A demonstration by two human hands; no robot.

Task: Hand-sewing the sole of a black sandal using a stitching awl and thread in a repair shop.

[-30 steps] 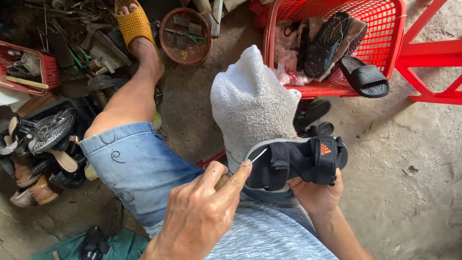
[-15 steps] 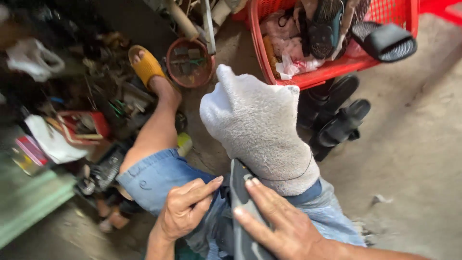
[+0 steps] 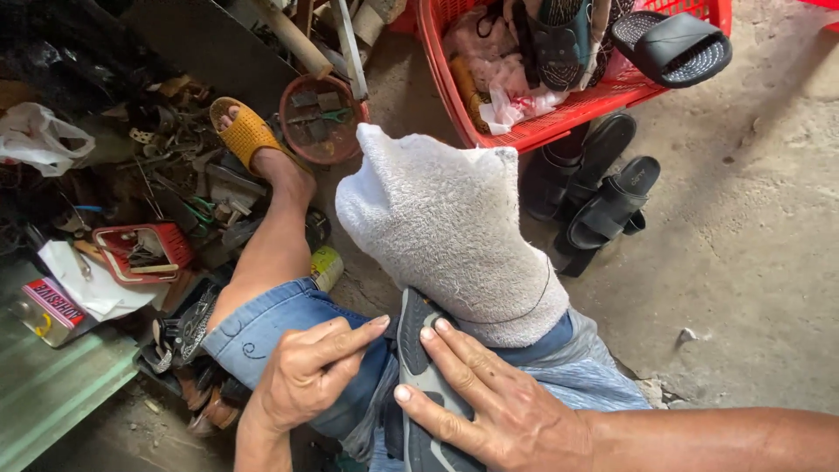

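R hand [image 3: 498,411] pressing flat on sandal sole [image 3: 418,367] — fingers spread. L hand [image 3: 306,376] loosely curled w/ fingertips touching it, gripping nothing. Sole lying across lap by white cloth [image 3: 446,236] — work looking unfinished.

Big white letters on a red label on the small tin [image 3: 44,310], tiny pale letters on a black sandal [image 3: 612,205] strap
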